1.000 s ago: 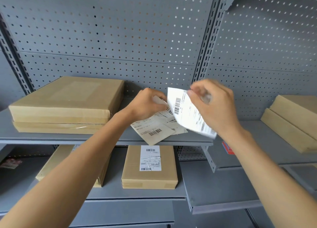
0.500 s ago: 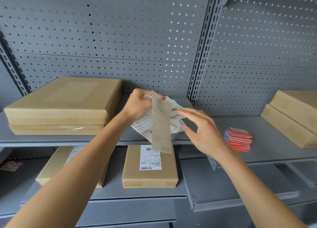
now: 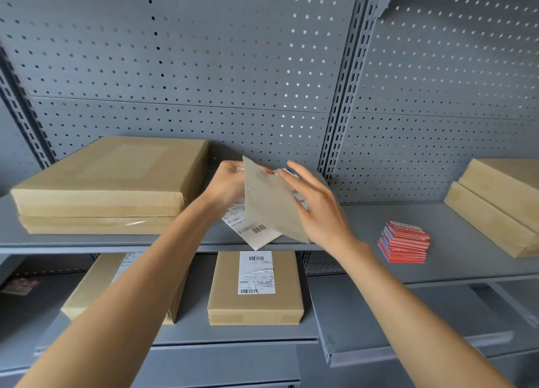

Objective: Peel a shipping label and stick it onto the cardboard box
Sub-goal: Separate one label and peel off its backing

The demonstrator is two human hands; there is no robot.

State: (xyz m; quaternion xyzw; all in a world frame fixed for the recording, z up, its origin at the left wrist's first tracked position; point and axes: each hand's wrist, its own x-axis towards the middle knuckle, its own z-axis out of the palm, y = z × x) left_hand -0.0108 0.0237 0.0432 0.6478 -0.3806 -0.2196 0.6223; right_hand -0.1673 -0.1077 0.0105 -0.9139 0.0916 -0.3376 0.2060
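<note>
My left hand (image 3: 226, 185) pinches the top corner of a shipping label (image 3: 268, 204) that hangs tilted with its plain grey-beige back towards me. My right hand (image 3: 318, 206) is beside the label's right edge, fingers spread and touching or nearly touching it. Behind the label a small pile of printed label sheets (image 3: 250, 230) lies on the upper shelf (image 3: 455, 241), overhanging its front edge. A large unlabelled cardboard box (image 3: 110, 177) rests on a second flat box at the shelf's left. On the lower shelf stands a small cardboard box (image 3: 227, 297) with a label stuck on top.
A stack of red cards (image 3: 404, 241) lies on the upper shelf to the right. Flat cardboard boxes (image 3: 501, 204) lean at the far right. Another labelled box (image 3: 90, 288) sits on the lower shelf, partly behind my left arm. Grey perforated panels (image 3: 204, 66) back the shelving.
My right hand let the label go, dropped away, and now comes back up to its right edge. The label has turned its blank back towards me while my left hand keeps holding it.
</note>
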